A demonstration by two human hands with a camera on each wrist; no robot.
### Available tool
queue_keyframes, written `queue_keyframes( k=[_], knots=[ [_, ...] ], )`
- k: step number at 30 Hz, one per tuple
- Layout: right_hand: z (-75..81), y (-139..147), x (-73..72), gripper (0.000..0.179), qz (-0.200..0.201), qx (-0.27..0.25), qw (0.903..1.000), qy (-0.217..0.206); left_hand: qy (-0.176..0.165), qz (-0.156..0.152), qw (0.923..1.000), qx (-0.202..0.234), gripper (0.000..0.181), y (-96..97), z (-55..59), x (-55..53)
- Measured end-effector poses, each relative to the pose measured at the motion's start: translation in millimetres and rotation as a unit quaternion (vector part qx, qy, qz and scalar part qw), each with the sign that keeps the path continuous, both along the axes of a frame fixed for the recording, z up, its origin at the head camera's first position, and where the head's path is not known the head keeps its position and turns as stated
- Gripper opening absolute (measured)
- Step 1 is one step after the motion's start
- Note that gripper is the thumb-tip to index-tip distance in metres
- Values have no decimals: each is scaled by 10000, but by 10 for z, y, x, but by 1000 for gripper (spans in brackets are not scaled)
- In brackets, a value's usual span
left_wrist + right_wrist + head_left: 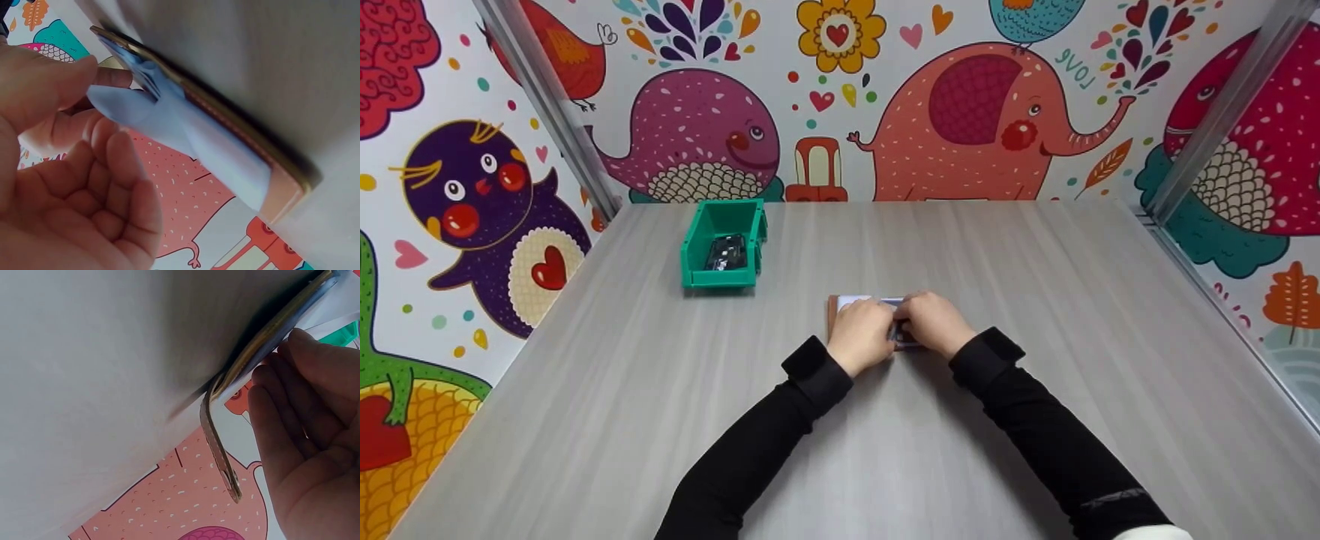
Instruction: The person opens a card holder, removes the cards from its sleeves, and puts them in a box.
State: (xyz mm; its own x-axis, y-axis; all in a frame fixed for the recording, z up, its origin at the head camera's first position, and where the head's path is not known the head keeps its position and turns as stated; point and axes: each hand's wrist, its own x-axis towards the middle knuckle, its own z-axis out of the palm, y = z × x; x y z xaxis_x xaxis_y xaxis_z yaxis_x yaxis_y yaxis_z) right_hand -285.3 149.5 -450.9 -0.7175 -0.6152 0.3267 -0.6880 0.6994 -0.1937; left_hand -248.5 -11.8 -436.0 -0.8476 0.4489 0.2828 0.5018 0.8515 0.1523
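Note:
A flat brown stitched cover [832, 319] lies on the table below both hands, with pale inner sheets [225, 154] lifting off it in the left wrist view. My left hand [864, 336] is over its left part; thumb and forefinger pinch at the loose edge of a sheet, the other fingers curled. On the right part works my right hand [936, 324], its thumb and bent fingertips [299, 338] right at the cover's inner side. From the cover's end a narrow brown flap [216, 439] bends away. Between the hands a small dark patch shows; the hands hide most else.
A green bin [720, 279] stands at the back left of the table, with black pieces [727, 253] inside. Printed wall panels [840, 90] with cartoon animals close off the back and sides. Metal posts [1230, 112] rise at the back corners of the grey table [600, 420].

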Motion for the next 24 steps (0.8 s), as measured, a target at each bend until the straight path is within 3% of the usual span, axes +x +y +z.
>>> queue_keyframes(
  k=[6,13,24],
  knots=[
    [-2,-1,1,16,22,50,10000,17,76,-19,9999,91,24,-10,-14,-12],
    [-1,-2,5,15,20,27,10000,10,135,-102,9994,301,33,-26,-41,-41],
    [-3,6,21,17,95,-62,9998,178,-201,-87,9985,504,17,-51,-31,-52]
  ],
)
